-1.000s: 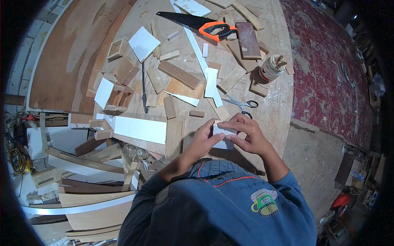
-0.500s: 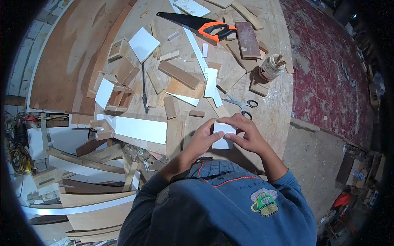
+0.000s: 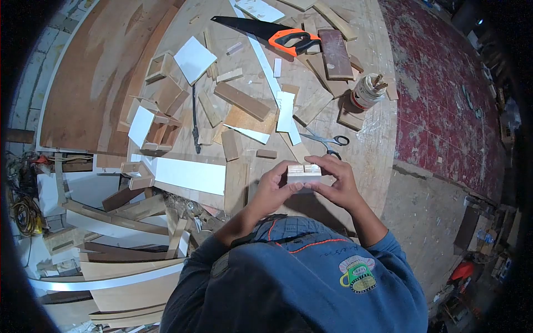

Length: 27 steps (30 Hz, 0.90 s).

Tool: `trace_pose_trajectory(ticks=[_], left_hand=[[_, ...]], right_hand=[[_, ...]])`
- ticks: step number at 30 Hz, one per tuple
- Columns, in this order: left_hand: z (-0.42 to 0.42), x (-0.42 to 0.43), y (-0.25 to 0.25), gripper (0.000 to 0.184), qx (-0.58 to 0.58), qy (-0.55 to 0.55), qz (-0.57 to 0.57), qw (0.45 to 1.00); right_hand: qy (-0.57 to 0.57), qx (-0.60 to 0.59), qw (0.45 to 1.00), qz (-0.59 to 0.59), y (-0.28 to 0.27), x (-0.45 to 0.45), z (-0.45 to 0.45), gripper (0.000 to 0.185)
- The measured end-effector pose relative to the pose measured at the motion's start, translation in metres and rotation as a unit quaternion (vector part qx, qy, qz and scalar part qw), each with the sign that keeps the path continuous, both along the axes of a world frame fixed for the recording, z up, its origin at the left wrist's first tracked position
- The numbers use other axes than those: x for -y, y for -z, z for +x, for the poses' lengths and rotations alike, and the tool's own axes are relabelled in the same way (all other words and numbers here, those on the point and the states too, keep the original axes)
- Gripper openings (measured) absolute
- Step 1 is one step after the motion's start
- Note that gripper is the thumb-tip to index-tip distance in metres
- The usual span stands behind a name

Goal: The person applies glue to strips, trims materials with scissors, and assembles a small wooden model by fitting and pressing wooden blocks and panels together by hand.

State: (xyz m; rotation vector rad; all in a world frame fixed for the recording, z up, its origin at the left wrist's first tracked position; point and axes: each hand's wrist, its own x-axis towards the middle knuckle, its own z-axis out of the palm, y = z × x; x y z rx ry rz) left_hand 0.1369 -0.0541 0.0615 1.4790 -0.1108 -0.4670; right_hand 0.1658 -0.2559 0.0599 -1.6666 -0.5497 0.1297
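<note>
Close to my body, I hold a small wooden block with a white face (image 3: 303, 177) between both hands. Its light wood edge is turned up, and a dark line splits that edge in two. My left hand (image 3: 273, 187) grips the left end, thumb on the near face. At the right end, my right hand (image 3: 336, 180) is closed the same way, with fingers over the far side. Just beyond the right hand lie scissors (image 3: 327, 140) with dark handles. A small brown wood piece (image 3: 266, 154) rests beyond the left hand.
A handsaw (image 3: 266, 33) with an orange handle lies at the back of the wooden table (image 3: 366, 166). A jar (image 3: 366, 93) holding brushes stands at the right on a wood block. Small box frames (image 3: 158, 130) and a white board (image 3: 190, 176) are at the left.
The block has been tilted in my hands: its white face was towards me, and now its wooden edge shows on top. Both hands keep their grip in nearly the same place.
</note>
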Motion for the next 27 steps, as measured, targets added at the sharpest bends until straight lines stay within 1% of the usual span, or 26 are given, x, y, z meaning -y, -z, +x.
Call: trace_pose_trajectory(ticks=[1,2,3,4,5,6,7,8,9,11,12,14,15,17,18,20,23,24,26,27], left_hand=[[0.0,0.002,0.0,0.032,0.0,0.0,0.0,1.0],[0.0,0.006,0.001,0.033,-0.089,-0.047,-0.098,0.99],[0.001,0.008,0.002,0.035,-0.176,-0.094,-0.194,0.961],[0.002,0.007,0.002,0.035,-0.177,-0.093,-0.193,0.96],[0.005,0.007,0.003,0.036,-0.234,-0.103,-0.244,0.936],[0.007,0.006,0.005,0.038,-0.289,-0.112,-0.293,0.905],[0.008,0.004,0.007,0.041,-0.341,-0.12,-0.34,0.868],[0.006,-0.003,0.029,0.042,-0.348,-0.153,-0.313,0.87],[0.007,-0.004,0.029,0.042,-0.348,-0.153,-0.313,0.87],[0.01,-0.005,0.028,0.042,-0.368,-0.19,-0.326,0.85],[0.011,-0.003,0.022,0.042,-0.368,-0.19,-0.325,0.85],[0.013,0.0,0.007,0.043,-0.348,-0.144,-0.34,0.862],[0.013,-0.001,0.011,0.043,-0.348,-0.144,-0.339,0.862],[0.013,-0.003,0.023,0.043,-0.348,-0.147,-0.363,0.852],[0.013,-0.002,0.022,0.043,-0.349,-0.146,-0.363,0.852],[0.014,0.001,0.02,0.043,-0.363,-0.197,-0.338,0.846],[0.014,0.003,0.026,0.043,-0.352,-0.209,-0.337,0.848],[0.014,0.003,0.028,0.043,-0.352,-0.209,-0.337,0.848],[0.014,0.003,0.032,0.042,-0.321,-0.221,-0.336,0.857],[0.015,0.005,0.025,0.042,-0.322,-0.221,-0.335,0.857]], right_hand=[[0.013,-0.048,0.999,0.016,-0.001,-0.002,-0.001,0.048],[0.026,-0.096,0.995,0.031,-0.002,-0.003,-0.002,0.047],[0.036,-0.144,0.987,0.054,0.003,-0.005,-0.003,0.048],[0.031,-0.192,0.976,0.093,0.01,-0.006,-0.003,0.049],[0.027,-0.24,0.961,0.132,0.014,-0.007,-0.001,0.051],[0.028,-0.241,0.961,0.132,0.015,-0.007,0.0,0.051],[0.015,-0.267,0.954,0.133,0.015,-0.008,0.003,0.052],[0.002,-0.293,0.947,0.135,0.015,-0.009,0.004,0.053],[0.002,-0.293,0.946,0.135,0.016,-0.011,0.004,0.053],[-0.013,-0.198,0.975,0.103,0.017,-0.013,0.003,0.059],[-0.012,-0.199,0.975,0.103,0.014,-0.014,0.003,0.059],[-0.023,-0.169,0.984,0.047,0.005,-0.014,0.003,0.067],[-0.023,-0.169,0.984,0.047,0.004,-0.015,0.004,0.067],[-0.013,-0.16,0.987,-0.017,0.003,-0.018,0.005,0.076],[-0.012,-0.16,0.987,-0.018,0.007,-0.02,0.005,0.076],[0.032,-0.128,0.991,-0.018,0.018,-0.026,0.005,0.073],[0.055,-0.119,0.991,-0.022,0.012,-0.03,0.005,0.068],[0.055,-0.119,0.991,-0.022,0.01,-0.031,0.006,0.068],[0.069,-0.157,0.983,-0.059,0.006,-0.032,0.006,0.066],[0.069,-0.157,0.983,-0.059,0.007,-0.033,0.007,0.066]])
